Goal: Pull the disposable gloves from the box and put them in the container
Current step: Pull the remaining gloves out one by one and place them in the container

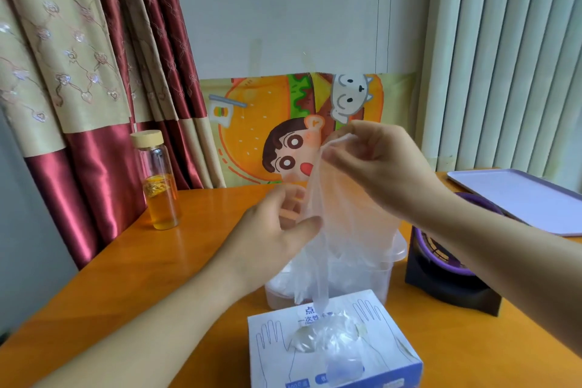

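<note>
A white and blue glove box (378, 356) stands at the table's near edge, with crumpled clear gloves poking out of its top opening. Just behind it sits a clear plastic container (389, 277) holding several clear gloves. A clear disposable glove (343, 208) hangs stretched above the container, its lower tip reaching down to the box. My right hand (378, 164) pinches the glove's top edge high up. Lower and to the left, my left hand (277, 230) grips the glove's side between thumb and fingers.
A glass bottle (160, 183) with orange liquid stands at the left on the orange table (141, 261). To the right of the container is a purple bowl (447, 258) on a black stand, with a lilac tray (529, 198) behind it. Curtains and a cartoon poster hang behind.
</note>
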`<state>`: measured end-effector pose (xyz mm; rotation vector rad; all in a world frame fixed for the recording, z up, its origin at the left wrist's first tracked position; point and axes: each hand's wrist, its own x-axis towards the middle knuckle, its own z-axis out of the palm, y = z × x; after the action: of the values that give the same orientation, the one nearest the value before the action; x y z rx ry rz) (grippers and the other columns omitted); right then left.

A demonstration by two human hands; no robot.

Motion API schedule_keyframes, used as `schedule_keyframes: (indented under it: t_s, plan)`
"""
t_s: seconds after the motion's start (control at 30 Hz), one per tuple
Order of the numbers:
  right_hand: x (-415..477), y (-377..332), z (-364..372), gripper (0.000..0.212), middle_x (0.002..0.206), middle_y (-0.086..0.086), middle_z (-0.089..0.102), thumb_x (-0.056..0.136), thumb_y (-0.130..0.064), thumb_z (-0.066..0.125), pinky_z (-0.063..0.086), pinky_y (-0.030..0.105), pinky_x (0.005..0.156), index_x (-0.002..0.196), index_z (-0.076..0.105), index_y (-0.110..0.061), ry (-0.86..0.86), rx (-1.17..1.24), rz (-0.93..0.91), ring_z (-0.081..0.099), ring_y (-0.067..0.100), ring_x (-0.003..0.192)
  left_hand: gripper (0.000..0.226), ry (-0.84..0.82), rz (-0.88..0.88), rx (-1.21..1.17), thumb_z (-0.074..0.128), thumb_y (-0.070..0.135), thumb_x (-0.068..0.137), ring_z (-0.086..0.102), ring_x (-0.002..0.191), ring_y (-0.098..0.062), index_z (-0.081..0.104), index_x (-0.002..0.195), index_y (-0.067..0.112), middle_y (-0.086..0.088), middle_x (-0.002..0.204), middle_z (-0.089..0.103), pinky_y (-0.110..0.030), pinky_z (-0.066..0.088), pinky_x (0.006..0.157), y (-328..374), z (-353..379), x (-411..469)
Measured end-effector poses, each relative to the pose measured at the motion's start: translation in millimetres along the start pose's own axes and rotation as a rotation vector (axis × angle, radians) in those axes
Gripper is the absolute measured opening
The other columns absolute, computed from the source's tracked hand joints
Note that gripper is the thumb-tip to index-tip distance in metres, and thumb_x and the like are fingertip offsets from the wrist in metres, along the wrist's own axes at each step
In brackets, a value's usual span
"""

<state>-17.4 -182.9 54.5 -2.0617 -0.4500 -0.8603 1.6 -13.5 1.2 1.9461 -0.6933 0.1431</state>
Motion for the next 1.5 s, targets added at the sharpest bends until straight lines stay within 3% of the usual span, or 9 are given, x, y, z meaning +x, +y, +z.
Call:
schedule_keyframes:
  t_s: [0.1,0.33,0.67,0.87,1.0,1.17,1.27,1.4,1.5]
  plan:
    - [10.1,2.7,1.5,0.019,0.055,0.000,0.049,0.083,-0.027,0.070,0.030,0.022,0.047,0.069,0.061,-0.019,-0.004,-0.082,0.008,0.038,0.005,0.049,0.063,-0.018,-0.014,-0.042,0.063,0.065,0.064,0.063,0.099,-0.005,0.050,0.116,0.032,0.012,0.114,0.060,-0.025,0.052,0.085,8.7,-1.5,9.3]
    - [21.1,6.9,-0.4,0.013,0.050,-0.008,0.039,0.078,-0.025,0.074,0.028,0.015,0.043,0.080,0.061,-0.026,-0.225,-0.220,0.026,0.035,0.006,0.041,0.006,0.069,-0.057,-0.011,0.061,0.017,0.091,0.064,0.095,-0.019,0.063,0.097,0.016,-0.003,0.103,0.068,-0.038,0.054,0.085,4.4,-2.8,35.2]
    - [33.4,43.1,-1.0,0.034,0.071,-0.006,0.061,0.082,-0.024,0.071,0.035,0.013,0.045,0.083,0.037,-0.028,-0.118,-0.107,0.060,0.047,0.006,0.046,0.015,0.011,-0.166,-0.054,0.052,0.010,0.097,0.060,0.052,-0.002,0.065,0.092,0.015,0.003,0.068,0.063,-0.015,0.049,0.056,-20.5,-35.4,62.3]
    - [34.4,46.5,2.1,0.014,0.090,-0.005,0.067,0.084,-0.023,0.066,0.053,0.038,0.076,0.084,0.053,-0.029,-0.291,-0.162,-0.007,0.066,0.018,0.080,0.014,0.020,-0.181,-0.064,0.054,0.014,0.097,0.058,0.054,-0.005,0.067,0.096,0.013,0.002,0.068,0.065,-0.012,0.047,0.054,-32.4,-44.7,69.0]
    - [37.8,45.1,5.3,0.025,0.084,-0.006,0.072,0.085,-0.010,0.063,0.052,0.020,0.067,0.078,0.065,-0.034,-0.540,-0.208,0.049,0.066,0.007,0.072,0.012,-0.056,-0.162,-0.002,0.055,0.018,0.097,0.059,0.057,-0.004,0.066,0.099,0.014,-0.005,0.068,0.065,-0.011,0.047,0.059,-41.4,-52.1,74.0]
    - [44.2,57.2,5.4,0.035,0.067,-0.046,0.055,0.087,-0.006,0.063,0.040,0.001,0.060,0.111,0.065,-0.030,-0.640,-0.232,0.118,0.061,-0.007,0.062,0.018,-0.260,-0.289,0.036,0.063,0.020,0.090,0.061,0.066,-0.001,0.063,0.106,0.012,-0.004,0.085,0.070,-0.010,0.047,0.058,-58.9,-71.0,77.8]
    - [44.0,68.7,4.4,0.040,0.069,-0.043,0.058,0.086,-0.007,0.065,0.041,0.000,0.062,0.120,0.061,-0.028,-0.628,-0.195,0.222,0.063,-0.002,0.061,0.013,-0.171,-0.353,0.198,0.066,0.023,0.089,0.065,0.087,-0.010,0.065,0.101,0.018,-0.006,0.098,0.069,-0.015,0.050,0.065,-78.1,-87.8,86.5]
    - [40.1,84.0,11.2,0.047,0.065,-0.035,0.057,0.083,-0.011,0.070,0.038,-0.004,0.063,0.126,0.059,-0.026,-0.533,-0.157,0.339,0.067,0.002,0.065,0.010,0.305,-0.110,0.606,0.061,0.017,0.092,0.057,0.083,-0.004,0.062,0.097,0.025,0.013,0.094,0.058,-0.018,0.041,0.071,-82.1,-86.7,98.4]
    - [36.0,89.5,19.7,0.050,0.103,-0.020,0.066,0.081,-0.014,0.072,0.042,0.007,0.071,0.128,0.057,-0.025,-0.462,-0.114,0.387,0.067,0.001,0.062,0.009,0.241,0.233,0.550,0.061,0.023,0.091,0.052,0.078,0.006,0.063,0.099,0.027,0.021,0.091,0.053,-0.007,0.037,0.070,-51.9,-57.1,90.2]
